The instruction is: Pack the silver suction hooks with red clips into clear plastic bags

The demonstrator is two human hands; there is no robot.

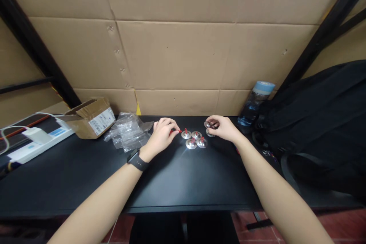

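While four discs (201, 144) lie clustered on the bench (200, 187), the left hand (162, 135), left of the cluster, pinches a red cord (180, 131); the right hand (225, 127), right of it, grips another disc (207, 124).

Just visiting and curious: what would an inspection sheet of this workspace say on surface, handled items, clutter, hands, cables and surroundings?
Surface: black table, light reflecting off it
Handled items: four metal discs with red loops, close together
Clutter: clear plastic bags and opened cardboard box at left; blue-lidded bottle and black bag at right
Left hand: red cord at its fingertips; grip unclear
Right hand: holding another metal disc
Cables: white cables by the power strip at left
Surroundings: cardboard panels behind, black frame posts at both sides
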